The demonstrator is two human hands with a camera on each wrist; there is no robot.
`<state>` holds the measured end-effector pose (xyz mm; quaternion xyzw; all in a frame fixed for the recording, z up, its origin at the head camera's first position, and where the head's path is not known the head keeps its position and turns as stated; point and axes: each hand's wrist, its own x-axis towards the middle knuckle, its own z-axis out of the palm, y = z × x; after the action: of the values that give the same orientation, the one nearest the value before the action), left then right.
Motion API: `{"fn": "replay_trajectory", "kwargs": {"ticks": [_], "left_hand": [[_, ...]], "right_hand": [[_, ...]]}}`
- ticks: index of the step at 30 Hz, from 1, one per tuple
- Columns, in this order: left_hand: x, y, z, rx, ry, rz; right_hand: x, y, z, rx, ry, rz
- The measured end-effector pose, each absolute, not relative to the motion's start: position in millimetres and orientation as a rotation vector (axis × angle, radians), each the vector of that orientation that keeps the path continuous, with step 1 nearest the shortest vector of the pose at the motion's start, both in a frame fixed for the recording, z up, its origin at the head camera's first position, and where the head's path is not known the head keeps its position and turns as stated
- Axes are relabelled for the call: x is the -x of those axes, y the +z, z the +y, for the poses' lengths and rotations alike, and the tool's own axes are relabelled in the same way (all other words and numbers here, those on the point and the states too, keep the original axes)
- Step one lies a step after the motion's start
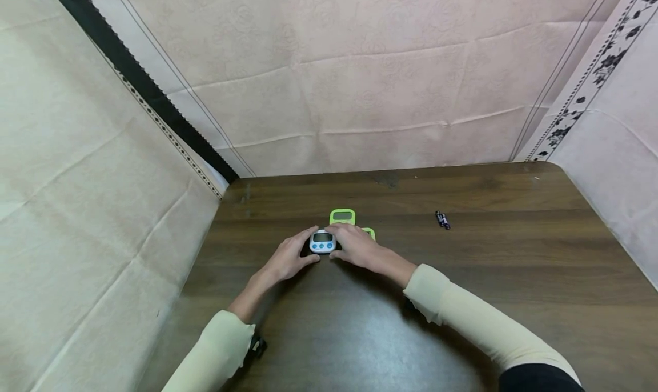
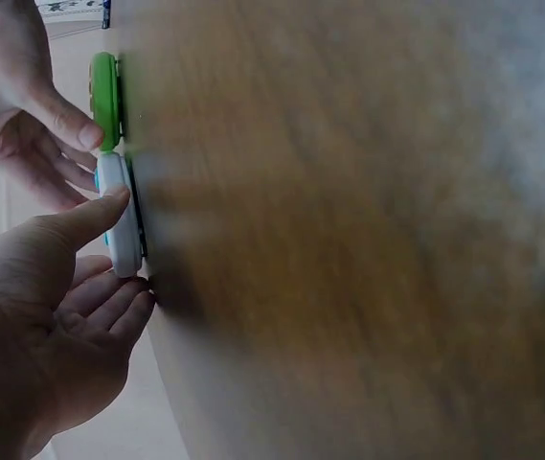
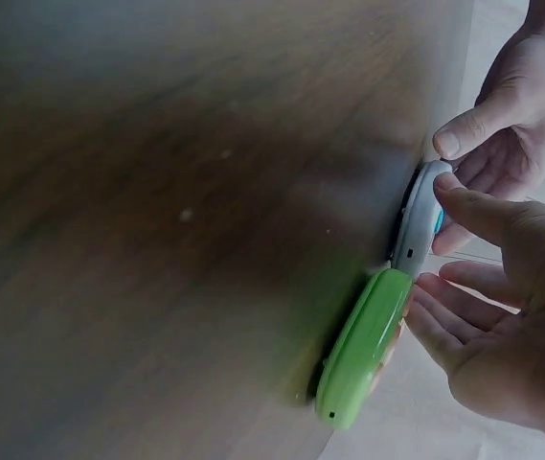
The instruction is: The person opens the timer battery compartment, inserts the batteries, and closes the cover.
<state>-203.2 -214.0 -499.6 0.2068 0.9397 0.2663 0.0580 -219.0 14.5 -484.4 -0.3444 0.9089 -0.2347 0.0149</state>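
A small white digital timer [image 1: 323,246] with a grey screen and blue buttons lies on the table between both hands. My left hand [image 1: 289,257] holds its left side, with the thumb on the near edge of the timer [image 2: 122,235] and the fingers toward the far side. From the right, my right hand [image 1: 357,246] curves round the same timer [image 3: 420,225], thumb at the near corner and fingertips at the far one. Just behind stands a green timer [image 1: 342,215]. A second green timer [image 1: 369,232] is mostly hidden by the right hand.
Two small dark batteries [image 1: 442,220] lie side by side on the brown wooden table [image 1: 462,323], right of the timers. Pale cloth [image 1: 360,95] hangs behind the table's far edge, and more cloth [image 1: 92,209] covers the left side.
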Motion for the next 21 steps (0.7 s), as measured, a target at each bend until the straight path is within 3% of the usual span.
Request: {"fn": "replay_trajectory", "kwargs": {"ticks": [9,21], "left_hand": [[202.4,-501.8,-210.8,-0.610,0.884,2.883],[202.4,-496.1,-211.8,-0.568,1.434,2.641]], "right_hand": [[222.6,-494.8,9.1,0.989,-0.904,2.815],[216.6,-487.1,21.4,0.797,-1.375,2.540]]}}
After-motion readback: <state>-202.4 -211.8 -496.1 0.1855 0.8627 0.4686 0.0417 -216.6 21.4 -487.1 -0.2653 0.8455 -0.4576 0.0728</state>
